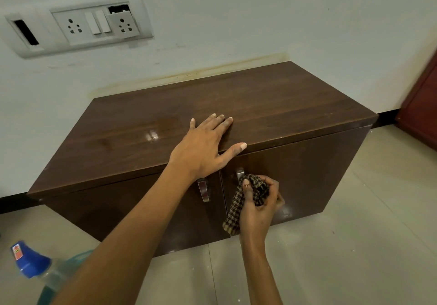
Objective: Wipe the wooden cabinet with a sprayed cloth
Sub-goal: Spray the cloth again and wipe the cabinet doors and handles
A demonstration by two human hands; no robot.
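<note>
A low dark-brown wooden cabinet (272,96) with two front doors stands against the white wall. My left hand (203,148) lies flat on its top near the front edge, fingers straight, thumb over the edge. My right hand (260,205) grips a bunched brown checked cloth (236,207) against the right door, right at that door's metal handle (240,173), which the cloth partly hides. The left door's metal handle (203,190) shows beside it.
A spray bottle (30,261) with a blue cap and bluish liquid stands on the tiled floor at lower left, beside my left forearm. A socket and switch panel (94,23) is on the wall above. A reddish wooden door (423,106) is at the right edge.
</note>
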